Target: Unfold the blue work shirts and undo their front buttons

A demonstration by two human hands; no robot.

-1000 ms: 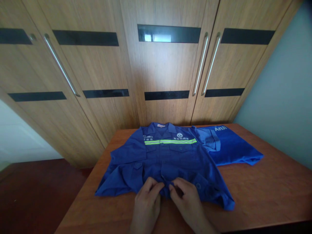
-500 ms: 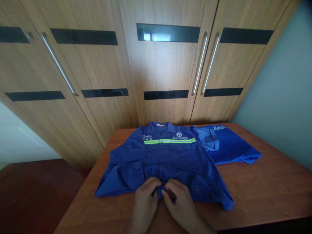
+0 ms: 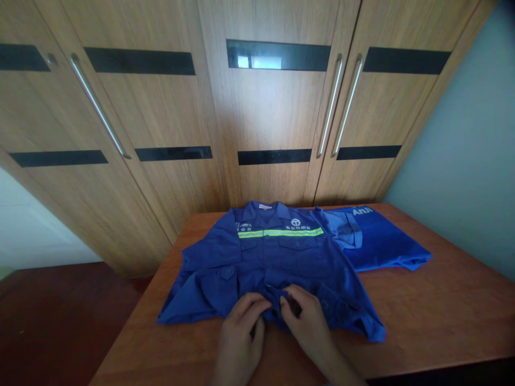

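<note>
A blue work shirt (image 3: pixel 277 262) with a yellow-green reflective stripe lies face up on a brown wooden table (image 3: pixel 422 321), collar away from me. My left hand (image 3: pixel 240 335) and my right hand (image 3: pixel 308 321) meet at the middle of the shirt's near hem. Both pinch the fabric at the front placket, fingers closed on the cloth. A second blue garment (image 3: pixel 378 238) with white lettering lies folded at the shirt's right, partly under it.
A wooden wardrobe (image 3: pixel 257 107) with long metal handles and black strips stands right behind the table. A pale wall rises at the right. Dark red floor shows at the left, past the table's edge.
Both hands stayed at the shirt's near hem, shifting slightly and bunching the fabric a little higher. The shirt and the other garment kept their places.
</note>
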